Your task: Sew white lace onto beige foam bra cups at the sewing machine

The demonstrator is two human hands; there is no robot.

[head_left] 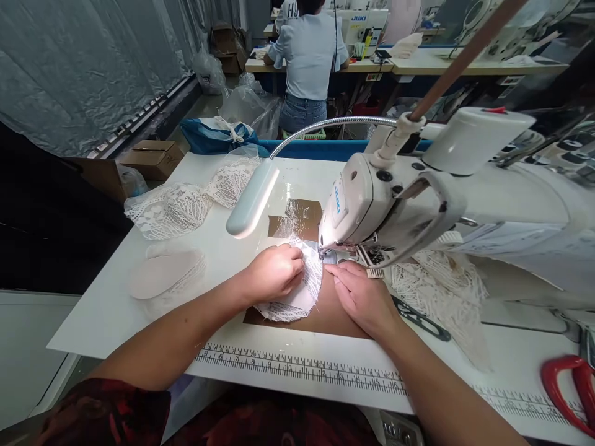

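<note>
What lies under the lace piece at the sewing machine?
A brown sheet shows past the lower edge of the lace piece, with the left hand on top. The lace itself hides whatever is beneath its middle.

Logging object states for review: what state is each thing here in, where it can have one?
White rounded lace piece: spread, partly covered.
Left hand: fingers curled; grip unclear.
Right hand: fingers extended.
White JUKI sewing machine: running or stopped, unclear.
Pale tube-shaped lamp: lit.
Cream lace heap: crumpled.
Blue cloth bundle: apparently tied.
Red loop-handled scissors: open or shut, unclear.
</note>
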